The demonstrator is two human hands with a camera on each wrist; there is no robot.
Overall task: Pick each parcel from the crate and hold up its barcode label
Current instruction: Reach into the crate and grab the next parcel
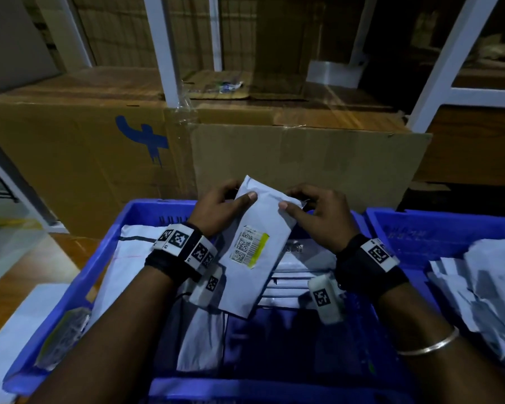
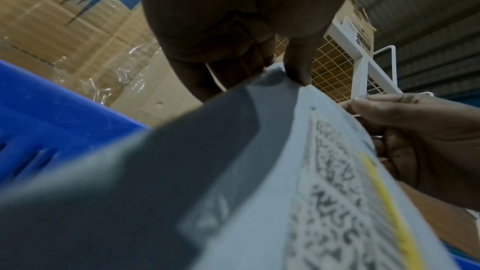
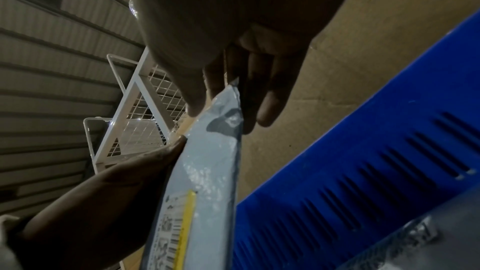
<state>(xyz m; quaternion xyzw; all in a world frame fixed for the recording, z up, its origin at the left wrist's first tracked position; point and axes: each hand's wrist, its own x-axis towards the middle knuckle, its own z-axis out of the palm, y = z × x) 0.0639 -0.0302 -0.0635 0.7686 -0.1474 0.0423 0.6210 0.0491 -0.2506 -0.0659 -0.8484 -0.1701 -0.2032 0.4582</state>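
I hold a flat white parcel (image 1: pixel 255 225) over the blue crate (image 1: pixel 99 258), tilted up toward me. Its barcode label (image 1: pixel 249 246) with a yellow strip faces the head camera. My left hand (image 1: pixel 222 208) pinches the parcel's top left edge, thumb on the front. My right hand (image 1: pixel 312 211) pinches the top right corner, thumb on the front and fingers behind. In the left wrist view the parcel (image 2: pixel 259 171) and its label (image 2: pixel 342 202) fill the frame below my left hand (image 2: pixel 293 69). In the right wrist view my right hand (image 3: pixel 226 93) pinches the parcel (image 3: pixel 213 161).
More white parcels (image 1: pixel 298 275) lie in the crate under my hands. A second blue crate (image 1: pixel 414 228) at the right holds a pile of parcels (image 1: pixel 484 293). Large cardboard boxes (image 1: pixel 76 147) stand close behind the crates. A white rack post (image 1: pixel 165 51) rises beyond.
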